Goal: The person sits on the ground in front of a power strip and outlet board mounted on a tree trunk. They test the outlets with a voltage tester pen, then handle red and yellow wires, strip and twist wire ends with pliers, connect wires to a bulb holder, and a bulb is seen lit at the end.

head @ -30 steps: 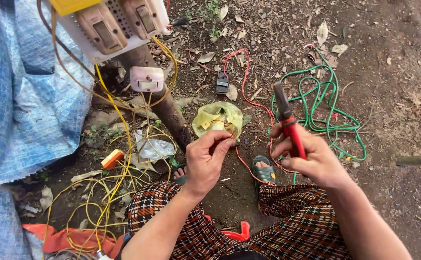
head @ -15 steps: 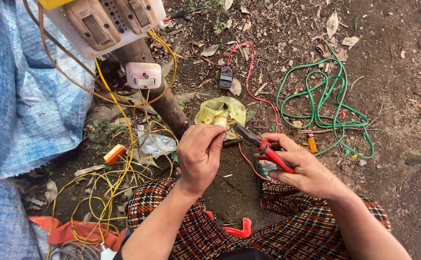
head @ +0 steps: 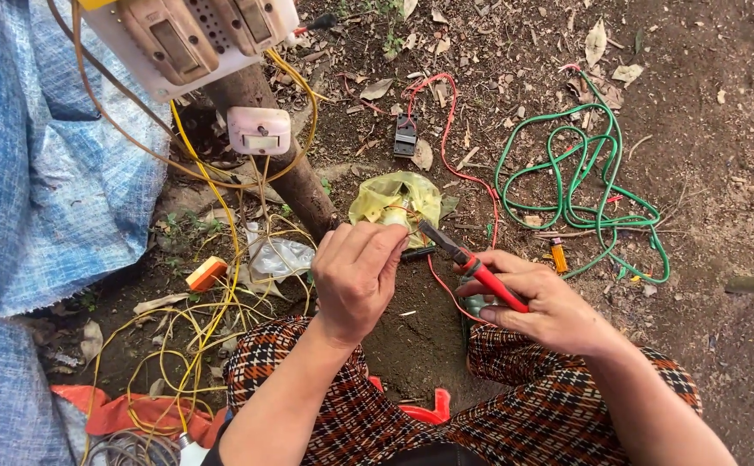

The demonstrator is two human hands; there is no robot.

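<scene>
Since half a second ago, little has been shifted: the red-handled pliers (head: 472, 263) are still pointed at the left hand (head: 355, 276), tips just beside its fingertips. Nearest, above the checked trousers (head: 532, 414), the left hand is curled shut around something small and hidden; what is pinched cannot be told. The pliers' handles are gripped closed in the right hand (head: 549, 302). Just beyond the pliers a crumpled yellow plastic bag (head: 394, 198) is seen on the dirt ground (head: 722, 173), and farther right of it, a coiled green cable (head: 584, 181).
</scene>
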